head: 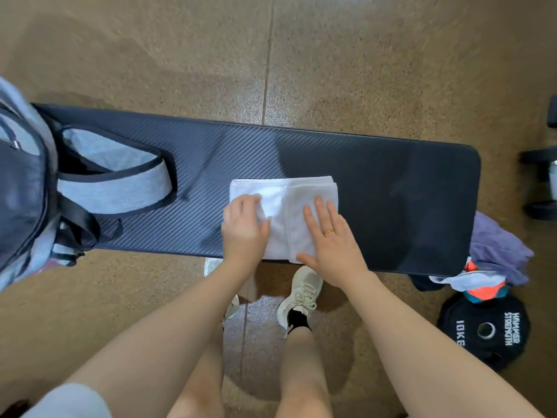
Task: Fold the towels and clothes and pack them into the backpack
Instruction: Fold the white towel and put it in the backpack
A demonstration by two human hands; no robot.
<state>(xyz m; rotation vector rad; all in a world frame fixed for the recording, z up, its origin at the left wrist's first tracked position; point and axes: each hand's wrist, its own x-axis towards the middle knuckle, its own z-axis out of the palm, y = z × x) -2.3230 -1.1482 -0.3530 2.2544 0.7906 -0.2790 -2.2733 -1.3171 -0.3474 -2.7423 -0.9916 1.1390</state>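
A white towel (283,194) lies folded into a small rectangle near the front edge of a dark padded bench (391,188). My left hand (244,227) curls its fingers around the towel's left edge. My right hand (331,236) presses flat on the towel's right half, fingers spread. A grey and black backpack (27,182) stands on the bench's left end, its grey straps (114,182) spread over the pad. A heap of clothes (494,260), purple, white and orange, lies on the floor off the bench's right end.
A black 10 kg weight plate (485,330) lies on the floor under the clothes heap. Dumbbells (542,182) sit at the far right edge. My feet in pale sneakers (301,294) stand against the bench's front. Brown speckled floor surrounds everything.
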